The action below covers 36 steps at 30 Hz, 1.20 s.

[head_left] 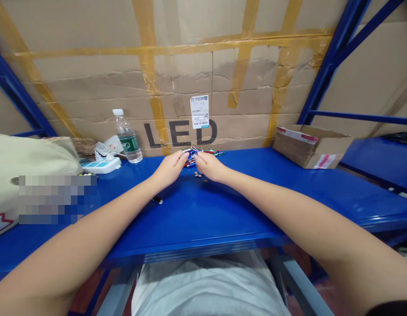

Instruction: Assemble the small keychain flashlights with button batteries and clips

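My left hand point(171, 168) and my right hand point(212, 166) meet over the far middle of the blue shelf, fingertips pinched together. Between them is a small blue thing with a silvery metal part point(193, 154), mostly covered by the fingers. Just behind and under the hands lies a loose heap of small shiny red, green and blue pieces point(218, 152) with metal clips. Several tiny round discs point(198, 175), like button cells, lie on the shelf in front of the fingers. A short black cylinder point(158, 200) rests beside my left forearm.
A water bottle point(127, 137) stands at the back left, by a white and blue power strip point(101, 165). A pale bag point(32, 160) fills the left side. An open cardboard box point(310, 145) sits back right. Behind rises a large taped carton point(177, 87) marked LED.
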Each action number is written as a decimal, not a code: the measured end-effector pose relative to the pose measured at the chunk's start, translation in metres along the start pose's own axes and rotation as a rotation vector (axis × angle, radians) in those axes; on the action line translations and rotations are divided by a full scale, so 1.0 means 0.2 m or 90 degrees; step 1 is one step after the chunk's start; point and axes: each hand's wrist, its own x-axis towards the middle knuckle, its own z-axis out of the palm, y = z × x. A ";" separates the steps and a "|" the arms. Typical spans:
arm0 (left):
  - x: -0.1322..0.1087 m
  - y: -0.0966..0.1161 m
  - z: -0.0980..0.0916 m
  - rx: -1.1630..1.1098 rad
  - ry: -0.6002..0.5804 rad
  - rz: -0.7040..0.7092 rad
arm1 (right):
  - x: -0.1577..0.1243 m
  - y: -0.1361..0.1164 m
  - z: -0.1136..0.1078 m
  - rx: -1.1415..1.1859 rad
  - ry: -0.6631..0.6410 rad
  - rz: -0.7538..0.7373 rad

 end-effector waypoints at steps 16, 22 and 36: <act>0.00 -0.02 0.01 0.007 0.014 -0.011 | 0.00 0.00 0.00 0.011 0.007 0.000; 0.00 -0.02 0.02 0.018 0.048 -0.037 | 0.00 0.02 0.01 -0.024 -0.038 0.009; 0.05 -0.18 -0.04 -0.013 -0.059 -0.102 | 0.03 0.09 -0.16 -0.327 -0.195 0.029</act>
